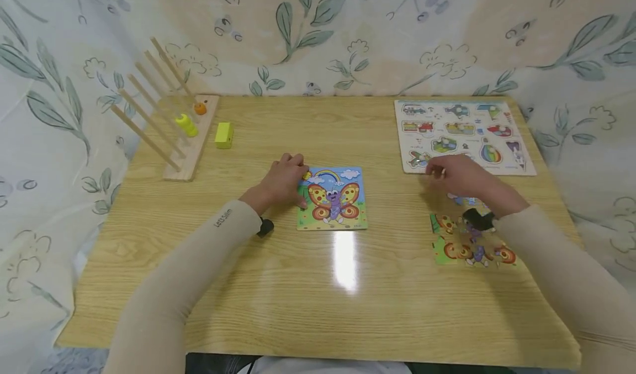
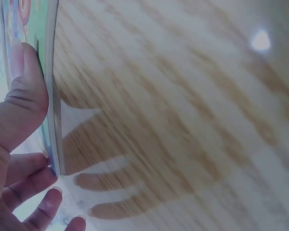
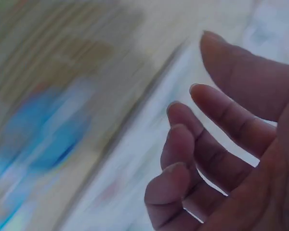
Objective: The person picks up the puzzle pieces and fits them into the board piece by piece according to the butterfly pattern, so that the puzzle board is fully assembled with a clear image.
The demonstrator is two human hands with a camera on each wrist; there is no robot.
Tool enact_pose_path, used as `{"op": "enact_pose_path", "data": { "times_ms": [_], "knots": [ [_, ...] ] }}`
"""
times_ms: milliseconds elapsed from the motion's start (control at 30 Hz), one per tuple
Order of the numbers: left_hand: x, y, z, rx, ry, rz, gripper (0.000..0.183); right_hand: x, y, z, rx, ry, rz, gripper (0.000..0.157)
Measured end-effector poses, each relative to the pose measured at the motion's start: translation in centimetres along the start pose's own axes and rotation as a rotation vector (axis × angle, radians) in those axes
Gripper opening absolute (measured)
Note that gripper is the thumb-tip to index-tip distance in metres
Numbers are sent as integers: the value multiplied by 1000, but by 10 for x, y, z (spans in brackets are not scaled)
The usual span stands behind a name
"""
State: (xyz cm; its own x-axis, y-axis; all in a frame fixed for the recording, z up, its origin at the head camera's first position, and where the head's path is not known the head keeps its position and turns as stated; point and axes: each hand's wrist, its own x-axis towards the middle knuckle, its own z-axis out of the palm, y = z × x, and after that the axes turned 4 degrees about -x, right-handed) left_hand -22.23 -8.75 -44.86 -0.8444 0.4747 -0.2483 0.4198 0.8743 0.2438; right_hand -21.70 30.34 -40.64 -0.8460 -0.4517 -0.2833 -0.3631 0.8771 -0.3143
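A square butterfly picture board (image 1: pixel 332 200) lies on the table in front of the person. My left hand (image 1: pixel 284 182) rests at its left side. In the left wrist view the thumb (image 2: pixel 28 82) lies on the board's face, while other fingertips touch the corner. Over to the right, my right hand (image 1: pixel 459 175) hovers above the table near the front edge of a vehicle puzzle board (image 1: pixel 467 167). Its fingers (image 3: pixel 221 115) are loosely bent, with nothing between them. Below that hand lie loose butterfly puzzle pieces (image 1: pixel 478 255), partly hidden by the wrist and its black camera.
At the back left stands a wooden rack (image 1: pixel 191 158) with several upright pegs, bearing yellow beads (image 1: pixel 186 125) and an orange bead (image 1: pixel 200 108). A yellow block (image 1: pixel 224 135) sits beside it. Patterned cloth (image 1: pixel 318 37) hangs behind the table (image 1: pixel 278 307).
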Motion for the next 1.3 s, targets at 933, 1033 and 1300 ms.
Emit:
{"op": "enact_pose_path", "data": {
  "times_ms": [933,1033,1300],
  "knots": [
    [-7,-2,1,-14,-11,-34,88,60,-77,23,156,53,-250,16],
    [-7,-2,7,-15,-27,-27,88,87,-110,38,155,3,-253,24],
    [-4,1,0,5,-1,-12,86,124,-144,46,110,2,-13,44]
  ]
}}
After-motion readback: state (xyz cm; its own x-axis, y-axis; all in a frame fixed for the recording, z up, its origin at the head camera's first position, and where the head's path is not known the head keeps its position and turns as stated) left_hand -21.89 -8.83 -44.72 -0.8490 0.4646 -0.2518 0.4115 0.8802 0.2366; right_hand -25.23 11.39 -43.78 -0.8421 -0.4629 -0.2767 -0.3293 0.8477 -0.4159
